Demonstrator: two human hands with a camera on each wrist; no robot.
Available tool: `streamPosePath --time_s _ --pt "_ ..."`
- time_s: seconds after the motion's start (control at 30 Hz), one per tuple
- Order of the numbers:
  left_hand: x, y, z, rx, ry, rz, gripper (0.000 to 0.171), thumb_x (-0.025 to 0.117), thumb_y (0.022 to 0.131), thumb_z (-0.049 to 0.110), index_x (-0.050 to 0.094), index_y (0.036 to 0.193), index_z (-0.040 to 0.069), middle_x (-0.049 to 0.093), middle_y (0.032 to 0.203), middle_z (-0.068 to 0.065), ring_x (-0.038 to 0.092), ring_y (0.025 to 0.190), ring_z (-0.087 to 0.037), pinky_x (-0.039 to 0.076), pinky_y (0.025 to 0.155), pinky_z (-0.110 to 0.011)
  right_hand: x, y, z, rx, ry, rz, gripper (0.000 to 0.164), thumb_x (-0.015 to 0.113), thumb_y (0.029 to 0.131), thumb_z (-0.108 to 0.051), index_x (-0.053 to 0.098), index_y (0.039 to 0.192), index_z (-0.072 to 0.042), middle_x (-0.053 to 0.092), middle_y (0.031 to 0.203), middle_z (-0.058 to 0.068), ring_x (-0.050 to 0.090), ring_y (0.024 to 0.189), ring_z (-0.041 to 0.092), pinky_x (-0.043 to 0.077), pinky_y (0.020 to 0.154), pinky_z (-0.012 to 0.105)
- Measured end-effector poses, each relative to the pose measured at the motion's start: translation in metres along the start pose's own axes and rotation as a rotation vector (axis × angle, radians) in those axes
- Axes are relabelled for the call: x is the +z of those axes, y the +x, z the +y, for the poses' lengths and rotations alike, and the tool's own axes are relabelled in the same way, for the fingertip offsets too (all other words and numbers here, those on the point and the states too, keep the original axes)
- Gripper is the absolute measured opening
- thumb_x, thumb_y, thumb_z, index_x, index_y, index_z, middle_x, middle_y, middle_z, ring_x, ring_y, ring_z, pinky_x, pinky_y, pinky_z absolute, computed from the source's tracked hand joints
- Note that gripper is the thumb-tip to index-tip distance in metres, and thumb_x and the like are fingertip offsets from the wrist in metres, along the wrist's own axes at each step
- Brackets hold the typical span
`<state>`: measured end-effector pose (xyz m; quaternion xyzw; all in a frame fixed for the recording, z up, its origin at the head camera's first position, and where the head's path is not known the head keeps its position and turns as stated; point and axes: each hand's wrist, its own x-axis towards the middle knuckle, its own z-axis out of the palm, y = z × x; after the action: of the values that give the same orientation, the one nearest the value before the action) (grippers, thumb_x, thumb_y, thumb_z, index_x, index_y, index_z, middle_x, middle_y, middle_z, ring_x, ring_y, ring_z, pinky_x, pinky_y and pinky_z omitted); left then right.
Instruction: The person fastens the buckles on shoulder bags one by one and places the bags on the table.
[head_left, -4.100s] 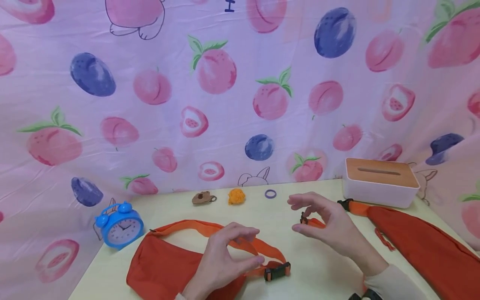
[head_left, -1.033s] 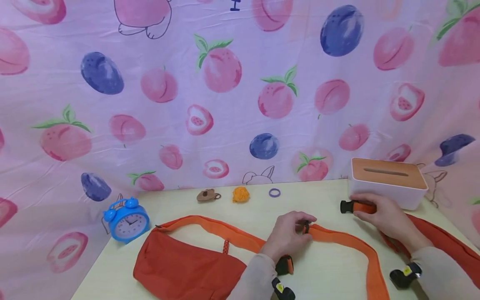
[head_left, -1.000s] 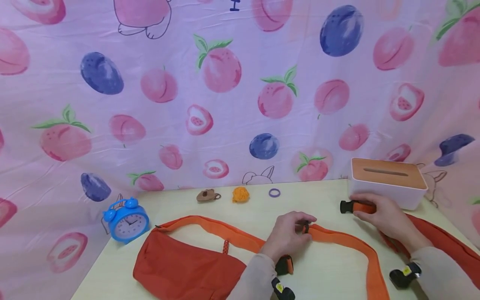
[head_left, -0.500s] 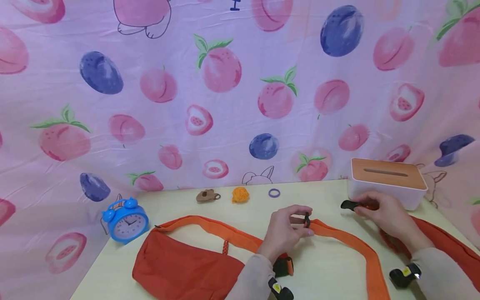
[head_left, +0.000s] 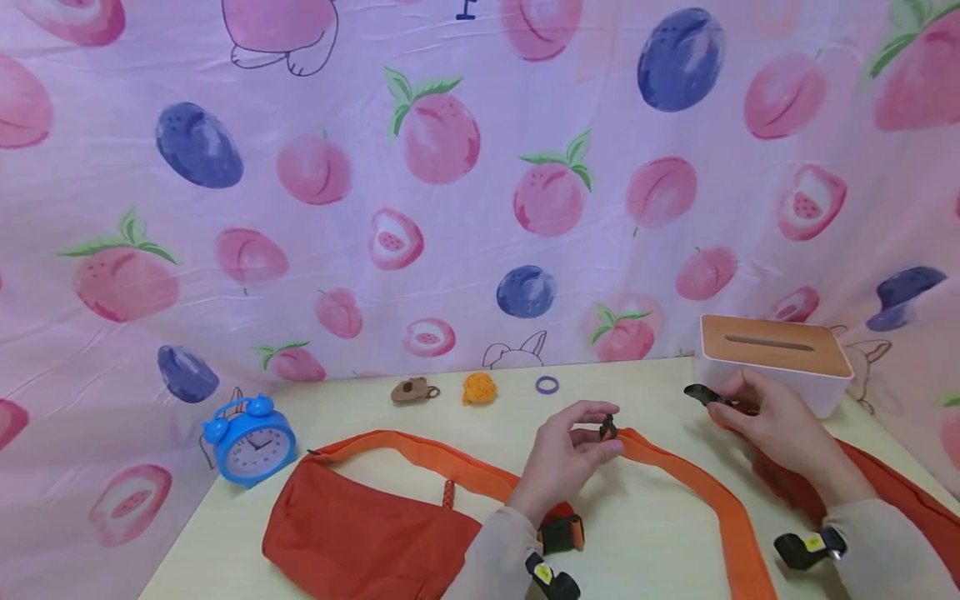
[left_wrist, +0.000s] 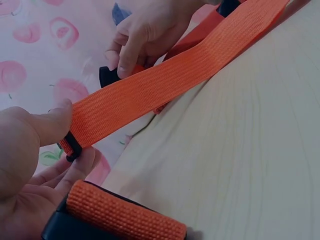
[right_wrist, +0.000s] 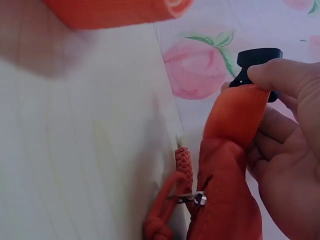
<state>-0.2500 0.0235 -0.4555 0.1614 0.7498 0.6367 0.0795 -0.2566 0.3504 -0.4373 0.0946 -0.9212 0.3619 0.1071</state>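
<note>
My left hand pinches a small black buckle piece between thumb and fingers, at the end of a long orange strap. In the left wrist view the strap stretches away from the fingertips. My right hand pinches a black buckle half on the short orange webbing of the red waist bag at the right. The two buckle pieces are apart, held above the table. The right forearm partly hides this bag. Its zipper pull shows in the right wrist view.
A second red bag with a fastened black buckle lies left of my left arm. A blue alarm clock stands far left. A brown trinket, orange ball, purple ring and white tissue box line the back.
Since the oldest frame, my left hand has come over to the strap end that was by my right hand, and my right hand has gripped the other buckle half. Lately both have risen slightly.
</note>
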Motion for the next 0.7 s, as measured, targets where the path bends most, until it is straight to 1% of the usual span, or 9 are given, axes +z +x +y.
streamPosePath --time_s 0.07,0.13,0.23,0.3,0.37,0.47,0.57,0.63,0.7 --pt "-0.0004 -0.0004 0.0 -0.006 -0.012 -0.011 0.047 0.088 0.098 0.016 0.076 0.13 0.048 0.07 0.134 0.012 0.075 0.109 -0.011 0.066 0.095 -0.035 0.0003 -0.0001 -0.0002 -0.011 0.014 0.005 0.021 0.082 0.103 -0.017 0.066 0.113 -0.008 0.078 0.104 0.007 0.063 0.088 0.016 0.05 0.076 0.021" --pt "-0.001 -0.0008 -0.0004 -0.004 -0.017 -0.022 0.044 0.086 0.1 0.019 0.076 0.131 0.047 0.07 0.134 0.012 0.074 0.11 -0.011 0.065 0.096 -0.035 0.0015 -0.0004 0.0007 -0.033 0.042 0.007 0.019 0.082 0.103 -0.012 0.065 0.112 -0.008 0.077 0.104 0.008 0.064 0.086 0.014 0.051 0.073 0.022" --pt "-0.0017 -0.0012 -0.0008 0.003 -0.012 -0.032 0.038 0.084 0.102 0.024 0.076 0.131 0.046 0.07 0.134 0.013 0.073 0.112 -0.012 0.065 0.096 -0.034 0.0043 -0.0014 0.0025 -0.066 0.106 0.016 0.022 0.085 0.099 -0.008 0.066 0.108 -0.007 0.076 0.105 0.011 0.067 0.085 0.011 0.055 0.07 0.022" --pt "-0.0021 -0.0009 -0.0011 0.022 -0.007 -0.044 0.036 0.082 0.104 0.025 0.076 0.133 0.045 0.07 0.136 0.012 0.072 0.115 -0.013 0.064 0.098 -0.034 0.0056 -0.002 0.0038 -0.077 0.137 0.012 0.023 0.088 0.096 -0.006 0.067 0.108 -0.006 0.077 0.109 0.014 0.071 0.087 0.01 0.058 0.072 0.021" --pt "-0.0017 -0.0005 -0.0009 0.028 -0.002 -0.051 0.039 0.082 0.104 0.024 0.076 0.135 0.047 0.07 0.137 0.013 0.072 0.119 -0.012 0.063 0.102 -0.034 0.0057 -0.0024 0.0045 -0.066 0.156 0.007 0.025 0.089 0.094 -0.007 0.07 0.11 -0.006 0.077 0.112 0.015 0.072 0.089 0.01 0.06 0.074 0.021" --pt "-0.0005 0.0008 -0.0004 0.031 0.009 -0.048 0.049 0.086 0.1 0.017 0.074 0.139 0.044 0.07 0.138 0.015 0.07 0.122 -0.009 0.059 0.11 -0.033 0.0034 -0.0028 0.0041 -0.034 0.152 -0.004 0.025 0.089 0.095 -0.009 0.074 0.115 -0.006 0.077 0.115 0.016 0.073 0.092 0.011 0.059 0.078 0.018" --pt "0.0012 0.0022 0.0002 -0.001 0.009 -0.015 0.058 0.093 0.093 0.01 0.074 0.139 0.04 0.073 0.131 0.017 0.071 0.12 -0.007 0.056 0.114 -0.033 0.0005 -0.0034 0.0022 -0.005 0.137 -0.021 0.03 0.088 0.097 -0.009 0.076 0.124 -0.005 0.076 0.122 0.016 0.073 0.095 0.011 0.058 0.082 0.015" --pt "0.0019 0.0033 -0.0005 -0.016 -0.011 0.01 0.061 0.096 0.088 0.008 0.075 0.138 0.036 0.076 0.126 0.016 0.073 0.118 -0.008 0.056 0.114 -0.034 -0.0007 -0.004 0.0013 -0.002 0.137 -0.035 0.033 0.086 0.098 -0.008 0.075 0.129 -0.003 0.075 0.126 0.018 0.074 0.097 0.01 0.058 0.084 0.013" --pt "0.002 0.004 -0.0013 -0.032 -0.051 0.023 0.059 0.097 0.086 0.007 0.076 0.135 0.032 0.079 0.122 0.014 0.075 0.119 -0.009 0.056 0.115 -0.036 -0.0013 -0.0046 0.0013 -0.011 0.147 -0.05 0.036 0.084 0.1 -0.007 0.074 0.134 -0.001 0.073 0.131 0.02 0.074 0.1 0.009 0.057 0.086 0.011"
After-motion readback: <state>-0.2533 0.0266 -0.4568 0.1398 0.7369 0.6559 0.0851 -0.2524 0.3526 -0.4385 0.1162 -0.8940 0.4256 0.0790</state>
